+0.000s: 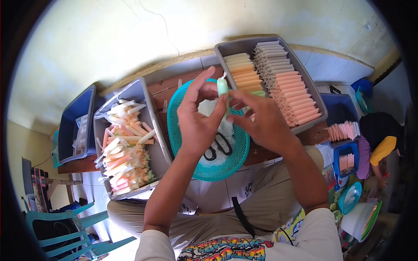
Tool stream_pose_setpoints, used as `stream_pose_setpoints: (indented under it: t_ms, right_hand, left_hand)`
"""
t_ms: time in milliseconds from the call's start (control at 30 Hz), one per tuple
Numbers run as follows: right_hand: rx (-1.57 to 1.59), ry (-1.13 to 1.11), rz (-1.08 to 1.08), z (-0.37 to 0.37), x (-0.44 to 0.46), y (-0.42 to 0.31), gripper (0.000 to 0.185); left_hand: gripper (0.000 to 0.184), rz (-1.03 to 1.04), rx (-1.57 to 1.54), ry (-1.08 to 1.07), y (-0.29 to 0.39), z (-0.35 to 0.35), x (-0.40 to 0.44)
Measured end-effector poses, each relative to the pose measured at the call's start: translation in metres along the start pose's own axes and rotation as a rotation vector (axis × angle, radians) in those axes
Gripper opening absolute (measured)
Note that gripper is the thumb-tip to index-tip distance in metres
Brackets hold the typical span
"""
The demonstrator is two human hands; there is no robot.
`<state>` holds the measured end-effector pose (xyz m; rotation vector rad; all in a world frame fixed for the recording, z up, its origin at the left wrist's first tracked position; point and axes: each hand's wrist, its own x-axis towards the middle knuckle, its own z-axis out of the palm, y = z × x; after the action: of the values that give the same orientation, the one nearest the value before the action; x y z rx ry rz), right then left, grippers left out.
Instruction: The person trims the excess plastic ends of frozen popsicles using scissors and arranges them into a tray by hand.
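Above a turquoise mesh basket (174, 124), my left hand (197, 115) pinches a pale green ice pop (222, 85) in a clear plastic tube with a knotted top. The ice pop stands nearly upright. My right hand (263, 119) is closed around its lower part from the right, thumb and fingers at the tube; that end is partly hidden. Inside the basket lie black-handled scissors (224, 144) and crumpled clear plastic (226, 128). Behind my right hand, a grey tray (321, 102) holds rows of pink (300, 98), orange and whitish ice pops.
On the left, a grey tray (163, 163) holds loosely piled, bagged ice pops (128, 161). Beyond it stands a dark blue bin (69, 126). Blue containers (339, 104) with pink ice pops are at right, near another person (383, 148). A turquoise chair (65, 235) is at lower left.
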<state>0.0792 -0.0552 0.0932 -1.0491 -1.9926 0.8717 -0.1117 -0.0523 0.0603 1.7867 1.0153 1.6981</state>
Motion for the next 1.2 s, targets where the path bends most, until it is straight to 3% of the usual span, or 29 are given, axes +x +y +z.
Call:
stream_pose_setpoints:
  t_ms: [67, 233, 433, 533, 600, 733, 800, 967, 1200]
  right_hand:
    - [0.036, 0.017, 0.090, -0.020, 0.006, 0.009, 0.051]
    - [-0.058, 0.062, 0.066, -0.056, 0.011, 0.051, 0.033]
    - [-0.080, -0.030, 0.118, -0.075, 0.013, 0.088, 0.027]
    - [-0.136, -0.046, 0.105, -0.080, 0.015, 0.101, 0.026]
    - [-0.230, -0.025, 0.034, -0.080, 0.013, 0.111, 0.024]
    - [-0.482, -0.011, -0.008, -0.075, 0.008, 0.121, 0.020]
    - [-0.521, -0.022, -0.012, -0.067, 0.008, 0.129, 0.018]
    - [-0.752, -0.148, -0.002, -0.047, 0.011, 0.145, 0.019]
    - [-0.840, -0.235, 0.033, -0.043, 0.012, 0.158, 0.013]
  left_hand:
    - [0.063, -0.092, -0.177, 0.065, 0.002, 0.024, 0.008]
    - [0.056, -0.250, -0.278, 0.064, -0.023, 0.062, 0.012]
    - [0.035, -0.337, -0.365, 0.050, -0.046, 0.090, 0.008]
    - [0.037, -0.395, -0.259, -0.027, -0.046, 0.089, 0.012]
    - [0.033, -0.248, 0.252, -0.173, -0.043, 0.082, 0.017]
    - [0.032, -0.034, 0.575, -0.318, -0.051, 0.071, 0.025]
    - [0.021, 0.054, 0.665, -0.442, -0.055, 0.068, 0.028]
    - [0.008, -0.006, 0.800, -0.665, -0.056, 0.079, 0.027]
    - [0.022, -0.185, 1.042, -1.032, -0.056, 0.101, 0.042]
